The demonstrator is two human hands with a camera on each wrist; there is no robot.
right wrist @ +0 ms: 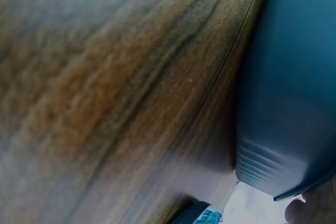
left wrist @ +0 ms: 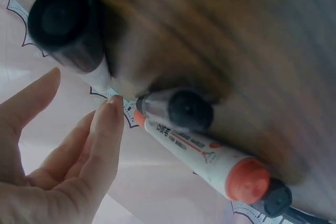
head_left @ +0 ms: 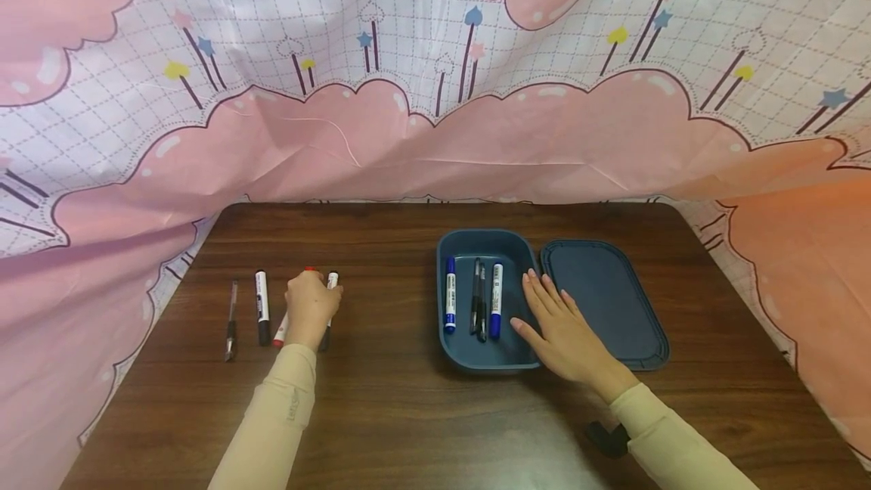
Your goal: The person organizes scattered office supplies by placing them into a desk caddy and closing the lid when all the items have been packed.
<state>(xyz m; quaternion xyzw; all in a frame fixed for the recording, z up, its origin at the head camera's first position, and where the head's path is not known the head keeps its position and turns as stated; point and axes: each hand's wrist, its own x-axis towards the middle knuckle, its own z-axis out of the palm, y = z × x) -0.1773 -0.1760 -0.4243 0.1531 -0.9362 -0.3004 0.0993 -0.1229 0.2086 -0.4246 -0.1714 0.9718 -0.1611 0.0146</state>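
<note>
My left hand (head_left: 313,310) is bent down over the pens on the left, with a gap between thumb and fingertips. In the left wrist view those fingertips are right beside the white barrel of a black-capped marker (left wrist: 65,24). Close by lie a dark-capped clear pen (left wrist: 178,109), hidden under the hand in the head view, and a red-capped white marker (left wrist: 202,156). My right hand (head_left: 568,339), fingers straight, lies along the right rim of a blue plastic box (head_left: 441,354). Two blue markers (head_left: 497,301) and two black pens (head_left: 479,297) lie inside it.
Another black marker (head_left: 262,307) and a clear gel pen (head_left: 231,324) lie at the far left. The box's lid (head_left: 605,301) is flat on the wooden table (head_left: 381,414), right of the box. A patterned curtain (head_left: 435,142) hangs behind the table.
</note>
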